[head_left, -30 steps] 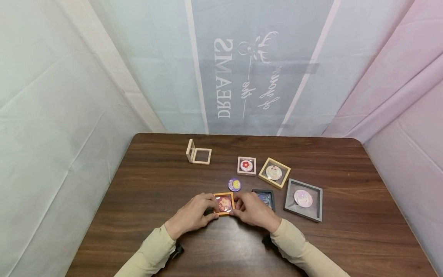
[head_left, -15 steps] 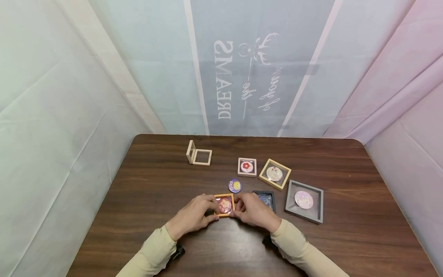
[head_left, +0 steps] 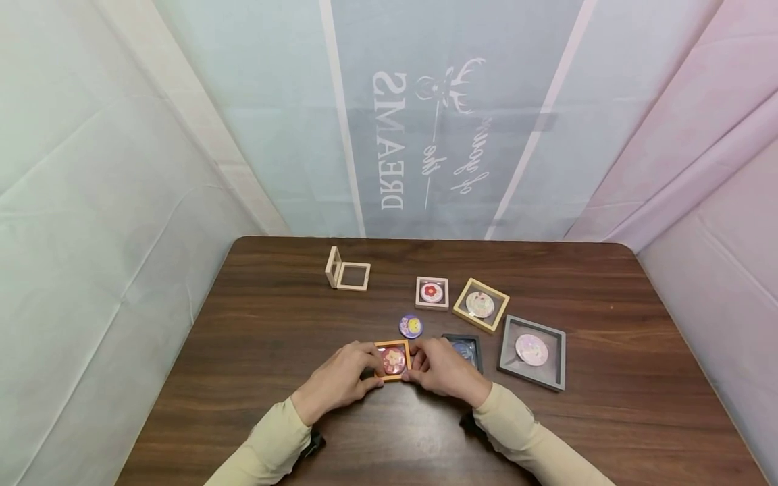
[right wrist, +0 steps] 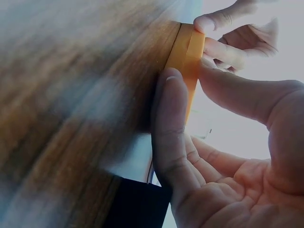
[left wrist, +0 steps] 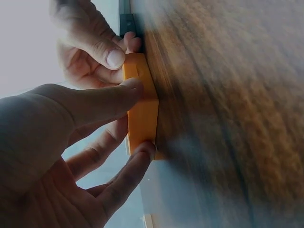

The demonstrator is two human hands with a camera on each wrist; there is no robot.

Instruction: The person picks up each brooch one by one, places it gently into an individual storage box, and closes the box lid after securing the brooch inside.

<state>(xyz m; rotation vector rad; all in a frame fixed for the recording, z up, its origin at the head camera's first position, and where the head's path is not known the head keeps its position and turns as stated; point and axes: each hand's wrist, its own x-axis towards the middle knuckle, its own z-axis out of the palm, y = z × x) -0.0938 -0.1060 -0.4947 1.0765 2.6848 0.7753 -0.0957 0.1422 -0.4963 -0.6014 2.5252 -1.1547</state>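
Note:
In the head view, a small orange display frame (head_left: 392, 343) with a clear window lies on the table. Behind the window shows a round red badge (head_left: 394, 361) with a pale flower shape. My left hand (head_left: 335, 379) grips the frame's left side, thumb at the near edge and fingers over the far part. At its right side, my right hand (head_left: 448, 368) pinches the near corner between thumb and fingers. The left wrist view shows the frame's orange edge (left wrist: 143, 114) down at the tabletop. A loose purple badge (head_left: 410, 326) with a yellow figure lies just beyond the frame.
A cream frame (head_left: 354, 276) stands open at the back left. Pink (head_left: 432, 306), yellow (head_left: 464, 316) and grey (head_left: 509, 371) frames with badges lie on the right. A dark frame (head_left: 479, 352) is partly covered by my right hand. Fabric (head_left: 292, 169) hangs behind the table.

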